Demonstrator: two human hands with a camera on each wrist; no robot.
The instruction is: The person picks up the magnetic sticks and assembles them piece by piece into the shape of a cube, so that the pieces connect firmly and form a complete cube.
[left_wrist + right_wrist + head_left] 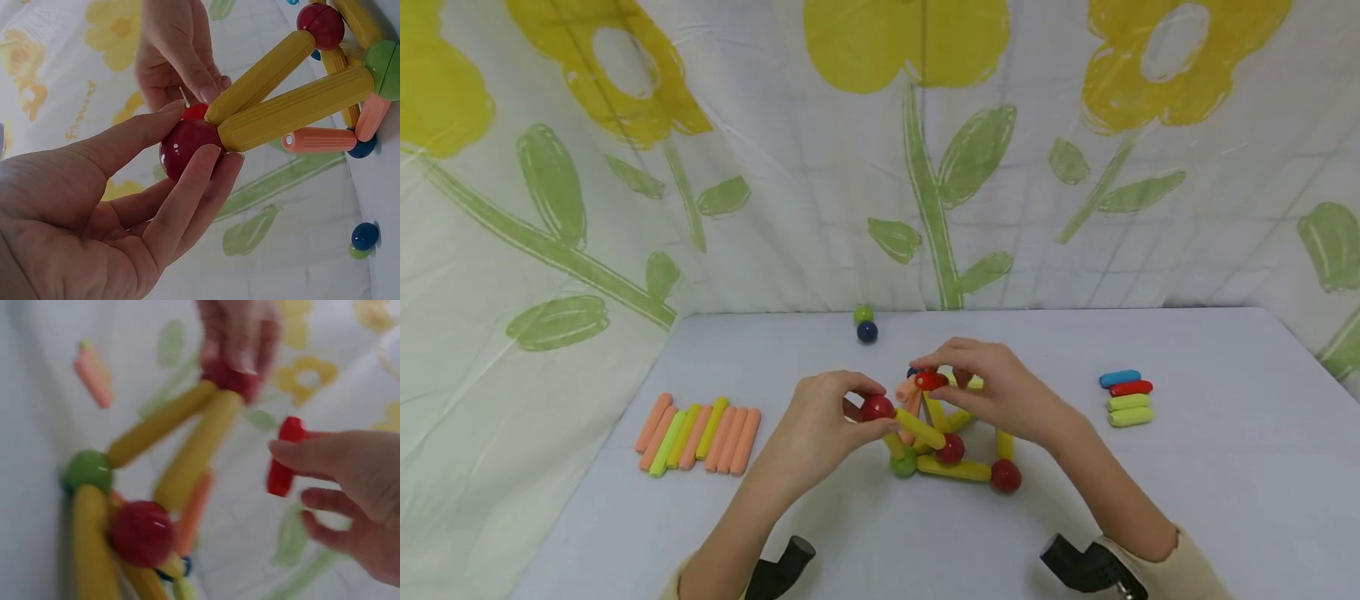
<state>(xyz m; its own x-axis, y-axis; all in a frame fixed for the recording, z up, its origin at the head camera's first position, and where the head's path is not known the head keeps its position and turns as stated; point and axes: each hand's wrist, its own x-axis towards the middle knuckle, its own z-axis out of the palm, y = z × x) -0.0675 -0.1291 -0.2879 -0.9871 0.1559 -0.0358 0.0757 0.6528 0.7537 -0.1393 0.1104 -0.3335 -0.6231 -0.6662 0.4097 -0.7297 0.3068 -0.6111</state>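
My left hand grips a shiny red ball between thumb and fingers. Two yellow ribbed sticks run from that ball, one to a green ball and one to another red ball. They belong to a frame of sticks and balls standing on the table. My right hand pinches a short red stick between thumb and fingertips, a little apart from the held ball in the right wrist view. A salmon stick points out from the frame. Parts of the frame behind my hands are hidden.
At the left lies a row of salmon, yellow and green sticks. Several short sticks in blue, red and yellow-green lie at the right. A dark blue ball and a light green ball sit near the back edge, before a flowered curtain.
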